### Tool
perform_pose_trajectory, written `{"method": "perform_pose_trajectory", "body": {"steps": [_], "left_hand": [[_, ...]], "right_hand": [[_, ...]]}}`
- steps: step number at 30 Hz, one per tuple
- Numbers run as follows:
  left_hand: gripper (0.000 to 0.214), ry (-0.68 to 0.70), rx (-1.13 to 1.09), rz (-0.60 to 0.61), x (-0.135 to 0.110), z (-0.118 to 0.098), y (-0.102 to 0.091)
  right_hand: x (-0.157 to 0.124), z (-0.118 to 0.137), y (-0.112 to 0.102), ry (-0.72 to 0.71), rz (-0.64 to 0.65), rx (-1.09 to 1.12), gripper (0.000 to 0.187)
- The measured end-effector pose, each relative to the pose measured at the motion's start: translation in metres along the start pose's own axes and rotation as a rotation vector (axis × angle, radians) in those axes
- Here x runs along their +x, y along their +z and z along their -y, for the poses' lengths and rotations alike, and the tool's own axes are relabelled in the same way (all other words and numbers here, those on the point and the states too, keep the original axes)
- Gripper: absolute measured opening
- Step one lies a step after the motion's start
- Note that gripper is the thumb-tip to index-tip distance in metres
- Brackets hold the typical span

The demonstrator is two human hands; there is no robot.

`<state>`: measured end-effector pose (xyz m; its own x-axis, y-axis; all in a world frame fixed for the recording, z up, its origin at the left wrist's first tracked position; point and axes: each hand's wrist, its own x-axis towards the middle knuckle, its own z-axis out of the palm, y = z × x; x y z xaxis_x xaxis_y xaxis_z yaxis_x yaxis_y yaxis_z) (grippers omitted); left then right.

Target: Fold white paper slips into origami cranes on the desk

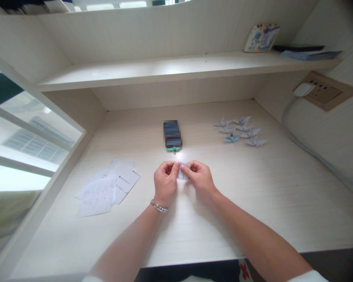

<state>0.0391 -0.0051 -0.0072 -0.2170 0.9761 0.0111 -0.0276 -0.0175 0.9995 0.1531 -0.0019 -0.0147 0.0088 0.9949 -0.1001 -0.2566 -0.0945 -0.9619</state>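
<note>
1. Left hand: thumb and fingers pinched on the left side of a small folded paper; chain bracelet at the wrist.
2. Right hand: thumb and fingers pinched on the paper's right side, thumb lying across it.
3. Paper: between the two hands, over the middle of the surface, between front and back edges.
4. Phone: just beyond the hands, toward the back edge; green at its near end.
5. White cranes: loose cluster toward the back right corner; one blue crane among them.
6. Sheets: overlapping, near the left edge, some with marks.
7. Cable: along the right edge, up to a plug.
</note>
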Motion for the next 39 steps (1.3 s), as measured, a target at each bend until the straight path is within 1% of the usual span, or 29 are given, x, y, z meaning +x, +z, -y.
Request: {"method": "perform_pose_trajectory", "body": {"steps": [3, 6, 9, 13, 15, 17, 18, 21, 23, 27, 30, 32, 34, 37, 39], "left_hand": [[0.027, -0.024, -0.018, 0.01, 0.0, 0.0, 0.0], [0.025, -0.049, -0.068, 0.005, 0.002, 0.001, -0.001], [0.023, -0.082, -0.11, 0.017, 0.004, 0.003, -0.003], [0.025, -0.109, -0.092, 0.104, 0.005, 0.004, -0.004], [0.027, -0.102, -0.058, 0.129, 0.006, 0.004, -0.005], [0.027, -0.078, -0.021, 0.105, 0.006, 0.004, -0.006], [0.028, -0.063, -0.007, 0.081, 0.007, 0.004, -0.006], [0.028, -0.036, 0.008, 0.008, 0.007, 0.002, -0.007], [0.028, -0.036, -0.004, -0.018, 0.007, 0.002, -0.008], [0.029, -0.037, -0.057, -0.02, 0.009, 0.003, -0.007], [0.027, -0.03, -0.074, -0.023, 0.01, 0.006, -0.008], [0.026, -0.015, -0.067, 0.009, 0.011, 0.005, -0.009], [0.026, 0.0, -0.057, 0.083, 0.011, 0.003, -0.01], [0.02, 0.029, -0.016, 0.179, 0.009, -0.003, -0.013], [0.013, 0.068, 0.006, 0.208, 0.008, -0.007, -0.015]], "right_hand": [[0.001, 0.0, 0.0, 0.018, -0.028, 0.036, 0.024], [0.003, -0.002, 0.0, 0.03, -0.029, 0.062, 0.026], [0.003, -0.002, -0.003, 0.005, -0.027, 0.003, 0.027], [0.002, 0.003, -0.007, -0.04, -0.029, -0.132, 0.026], [0.001, 0.005, -0.007, -0.066, -0.033, -0.162, 0.027], [0.0, 0.006, -0.006, -0.068, -0.031, -0.138, 0.027], [0.0, 0.006, -0.005, -0.046, -0.014, -0.112, 0.028], [0.002, 0.003, -0.005, 0.081, 0.086, -0.05, 0.031], [0.003, 0.001, -0.006, 0.119, 0.124, -0.048, 0.032], [0.004, 0.002, -0.008, 0.093, 0.081, -0.062, 0.033], [0.004, 0.005, -0.009, 0.074, 0.042, -0.127, 0.034], [0.004, 0.007, -0.011, 0.034, 0.037, -0.186, 0.034], [0.004, 0.008, -0.013, 0.007, 0.033, -0.194, 0.032], [0.005, 0.012, -0.016, 0.044, 0.036, -0.072, 0.032], [0.006, 0.014, -0.017, 0.091, 0.05, 0.035, 0.033]]}}
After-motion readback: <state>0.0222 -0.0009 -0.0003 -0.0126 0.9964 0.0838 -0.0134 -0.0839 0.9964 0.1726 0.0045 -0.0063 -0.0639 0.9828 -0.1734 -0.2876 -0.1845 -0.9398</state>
